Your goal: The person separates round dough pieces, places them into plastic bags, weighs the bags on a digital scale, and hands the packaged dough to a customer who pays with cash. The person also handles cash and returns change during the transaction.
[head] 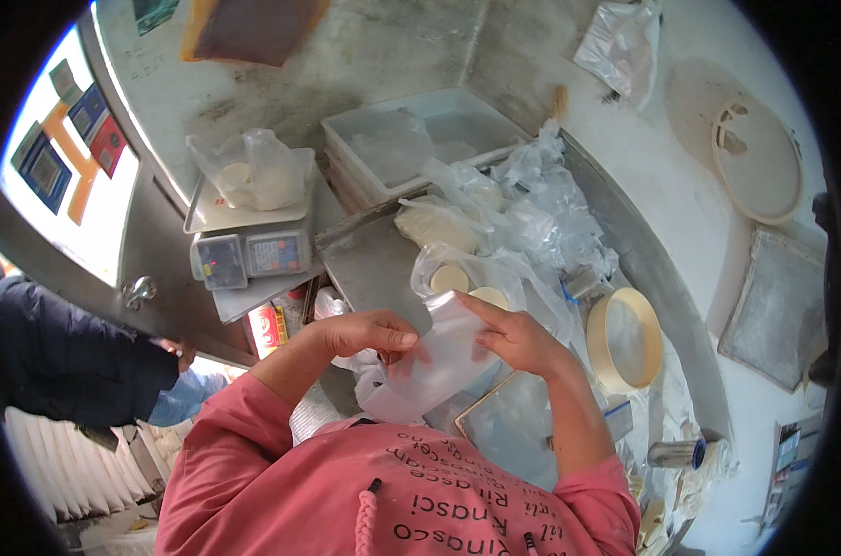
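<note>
Before my chest is a thin, clear plastic bag (420, 386), held up between both hands. My left hand (373, 333) grips its left side, and some fingers show blurred through the film. At the bag's upper right edge, my right hand (521, 338) holds it with the index finger stretched along the rim and the other fingers partly behind the film. The bag looks flat, with no contents visible. Just beyond my hands lies an open plastic bag (531, 278) around two pale round stacks, perhaps dough wrappers; the nearer stack (488, 297) is partly hidden by my right hand.
At left, a digital scale (253, 258) carries a bag of pale rounds (260, 174). Behind stands a white plastic tub (385, 182). Crumpled plastic bags (545, 215), a round wooden-rimmed sieve (597, 347) and a metal cup (674, 453) lie rightward. A person's dark sleeve (80, 347) is by the door.
</note>
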The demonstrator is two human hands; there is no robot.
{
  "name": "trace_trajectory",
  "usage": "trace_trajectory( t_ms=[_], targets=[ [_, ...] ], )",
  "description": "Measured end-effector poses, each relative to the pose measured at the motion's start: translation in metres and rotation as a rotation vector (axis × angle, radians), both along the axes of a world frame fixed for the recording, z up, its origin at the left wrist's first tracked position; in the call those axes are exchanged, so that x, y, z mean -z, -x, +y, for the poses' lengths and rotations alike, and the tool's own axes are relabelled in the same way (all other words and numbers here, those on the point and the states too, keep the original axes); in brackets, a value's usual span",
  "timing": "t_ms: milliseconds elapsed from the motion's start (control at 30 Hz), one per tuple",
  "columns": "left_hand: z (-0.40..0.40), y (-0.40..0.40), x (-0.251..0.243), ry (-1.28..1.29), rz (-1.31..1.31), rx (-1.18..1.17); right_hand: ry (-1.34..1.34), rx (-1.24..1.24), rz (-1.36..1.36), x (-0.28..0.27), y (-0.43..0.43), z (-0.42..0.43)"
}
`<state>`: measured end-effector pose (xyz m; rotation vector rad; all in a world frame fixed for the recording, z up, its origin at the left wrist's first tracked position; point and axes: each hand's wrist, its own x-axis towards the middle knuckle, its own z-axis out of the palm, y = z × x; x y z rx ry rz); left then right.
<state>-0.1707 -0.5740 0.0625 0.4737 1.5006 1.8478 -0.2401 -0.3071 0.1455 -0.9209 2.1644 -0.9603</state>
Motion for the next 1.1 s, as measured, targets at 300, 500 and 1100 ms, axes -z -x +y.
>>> trace_trajectory(
  t_ms=[300, 500, 1100],
  targets=[
    [0.017, -0.008, 0.075, -0.043, -0.300, -0.275, 0.052, 0.148, 0.488, 0.083, 0.023, -0.027],
    [0.040, -0.041, 0.082, -0.430, -0.643, -0.590, 0.212, 0.364, 0.327, 0.093, -0.031, -0.032],
    [0.070, -0.032, 0.081, -0.424, -0.458, -0.679, 0.210, 0.484, -0.269, 0.100, -0.070, -0.033]
  ],
)
